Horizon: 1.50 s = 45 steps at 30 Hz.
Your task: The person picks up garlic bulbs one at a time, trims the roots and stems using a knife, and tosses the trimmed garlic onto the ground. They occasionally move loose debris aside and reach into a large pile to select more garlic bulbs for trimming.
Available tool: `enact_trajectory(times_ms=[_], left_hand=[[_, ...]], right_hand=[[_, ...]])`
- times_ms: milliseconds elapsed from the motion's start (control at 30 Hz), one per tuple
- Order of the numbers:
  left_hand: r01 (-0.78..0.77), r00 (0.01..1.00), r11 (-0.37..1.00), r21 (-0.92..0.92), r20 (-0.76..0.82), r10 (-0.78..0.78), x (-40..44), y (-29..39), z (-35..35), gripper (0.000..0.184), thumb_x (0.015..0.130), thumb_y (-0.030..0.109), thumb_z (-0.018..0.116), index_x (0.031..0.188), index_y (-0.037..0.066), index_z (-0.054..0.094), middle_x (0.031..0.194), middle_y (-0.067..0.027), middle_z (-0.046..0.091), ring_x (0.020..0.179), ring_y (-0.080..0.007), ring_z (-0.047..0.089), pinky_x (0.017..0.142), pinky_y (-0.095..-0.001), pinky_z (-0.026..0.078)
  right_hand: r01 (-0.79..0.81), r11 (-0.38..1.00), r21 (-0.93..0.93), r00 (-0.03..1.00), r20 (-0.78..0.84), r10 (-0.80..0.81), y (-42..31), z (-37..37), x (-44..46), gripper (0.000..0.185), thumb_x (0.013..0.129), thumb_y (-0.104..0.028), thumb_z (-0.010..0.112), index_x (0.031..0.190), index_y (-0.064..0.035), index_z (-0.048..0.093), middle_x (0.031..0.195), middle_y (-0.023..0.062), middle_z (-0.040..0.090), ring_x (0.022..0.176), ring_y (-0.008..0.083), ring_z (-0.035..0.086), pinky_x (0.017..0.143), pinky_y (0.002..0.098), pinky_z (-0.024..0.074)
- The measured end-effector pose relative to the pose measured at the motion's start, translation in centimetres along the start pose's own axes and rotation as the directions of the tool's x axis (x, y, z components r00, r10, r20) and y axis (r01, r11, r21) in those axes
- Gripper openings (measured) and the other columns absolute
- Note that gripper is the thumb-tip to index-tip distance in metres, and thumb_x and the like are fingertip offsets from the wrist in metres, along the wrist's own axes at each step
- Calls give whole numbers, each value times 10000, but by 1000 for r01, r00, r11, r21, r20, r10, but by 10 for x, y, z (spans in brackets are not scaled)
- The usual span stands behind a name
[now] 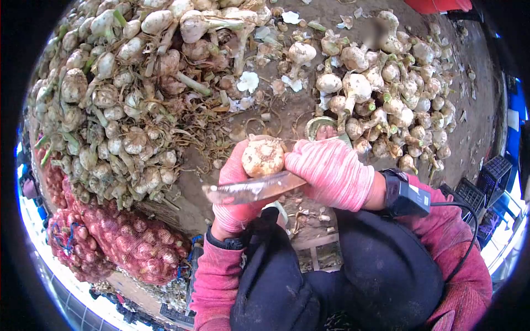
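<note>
My left hand (233,172), in a pink and white knitted glove, is closed around a garlic bulb (263,158), its dirty root side facing up. My right hand (334,175), gloved the same way, grips a curved knife (251,190); the fist hides its handle. The worn, stained blade points left and passes just below the bulb, across the front of the left glove. Whether the edge touches the bulb I cannot tell. Right-hand fingers sit close against the bulb's right side.
A tall heap of stalked garlic (110,116) fills the left. Another garlic pile (397,105) lies at the right. Red net bags (135,240) of bulbs stand lower left. Dark crates (493,175) are far right, a red container (439,5) at top right. Skins and stalk bits litter the floor.
</note>
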<state>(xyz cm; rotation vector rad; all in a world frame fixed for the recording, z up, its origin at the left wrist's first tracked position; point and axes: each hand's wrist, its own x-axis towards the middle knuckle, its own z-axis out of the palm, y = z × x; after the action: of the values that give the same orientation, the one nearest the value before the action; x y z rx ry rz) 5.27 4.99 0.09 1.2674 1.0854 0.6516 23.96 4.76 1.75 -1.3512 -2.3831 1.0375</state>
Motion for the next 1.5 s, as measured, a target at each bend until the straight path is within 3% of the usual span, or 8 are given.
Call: enact_trajectory(times_ms=[100,500,533,700,800,967,1133,1500], left_hand=[[222,944,886,-406,-139,-300,-3,10,2,558,641,138,796,1094,23,491,1002,-99,610,916,-160,607,791,-258,482],[-360,932,788,499,237,275,-16,49,-10,323,579,120,730,866,29,614,792,-56,640,701,-163,620,662,-279,484],[180,966,949,-257,230,-120,-23,62,-7,343,555,99,723,869,20,614,778,-59,628,700,-147,601,689,-254,466],[254,916,825,-505,-147,-373,2,30,-7,680,547,77,794,1147,-3,483,1130,-104,526,967,-170,576,815,-317,488],[7,961,919,394,-255,102,7,1,-13,671,597,71,777,1198,46,479,1187,-130,483,1135,-218,498,896,-311,453],[126,942,583,-803,-87,-324,13,9,-28,461,754,51,656,1175,-19,483,972,-80,604,841,-159,599,685,-253,496],[256,907,882,-396,-216,-361,10,5,-26,305,752,3,620,1052,-20,569,843,-35,611,688,-104,562,615,-224,455],[-142,972,960,-240,150,181,61,117,-28,673,702,140,729,1267,-8,397,1221,-150,492,1086,-250,501,928,-354,399]], right_hand=[[37,994,-107,999,30,-34,-7,-2,4,328,597,-132,641,891,-54,519,748,81,497,688,270,556,554,385,422],[-304,952,22,951,62,302,48,43,42,147,782,-124,578,908,-62,622,743,131,608,651,270,598,579,345,481],[-405,897,176,901,-94,425,58,44,36,135,787,-163,579,862,-60,627,708,116,619,643,264,612,569,368,483],[-695,259,671,704,559,438,3,-26,44,390,815,-422,606,808,-36,654,562,38,574,480,82,521,443,252,408],[-500,346,794,839,346,420,4,-2,42,351,769,-376,671,871,-40,651,633,27,587,595,70,548,520,253,432],[-167,552,817,981,82,175,0,-10,51,384,746,-229,707,1068,-44,610,955,78,647,910,131,589,798,292,470],[140,986,92,969,-218,-117,19,-8,61,381,695,-147,662,1062,-87,579,870,116,592,775,298,600,684,381,485],[-439,433,788,690,-13,724,77,-10,54,209,764,-206,678,867,-24,670,687,18,625,573,86,552,532,233,446]])
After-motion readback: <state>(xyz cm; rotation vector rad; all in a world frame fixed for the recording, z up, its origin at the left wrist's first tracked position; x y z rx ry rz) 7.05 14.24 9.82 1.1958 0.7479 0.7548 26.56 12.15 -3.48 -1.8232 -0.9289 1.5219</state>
